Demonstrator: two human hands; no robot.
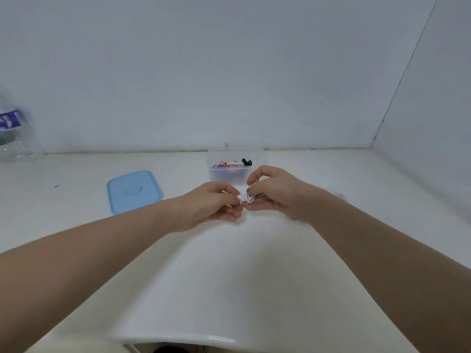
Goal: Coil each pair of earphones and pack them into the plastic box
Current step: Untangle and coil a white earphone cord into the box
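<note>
I had both hands meeting just above the worktop (pixel 229 263): my left hand (pixel 214 203) and right hand (pixel 274 191) each pinched the small white earphones (pixel 246 198) bunched between their curled fingertips. The open plastic box (pixel 234 165), already holding coloured and black earphones, stood just behind my hands, its blue lid (pixel 133 191) lying flat to the left.

A clear water bottle (pixel 14 131) with a blue label stands at the white table's (pixel 229 263) far left edge.
</note>
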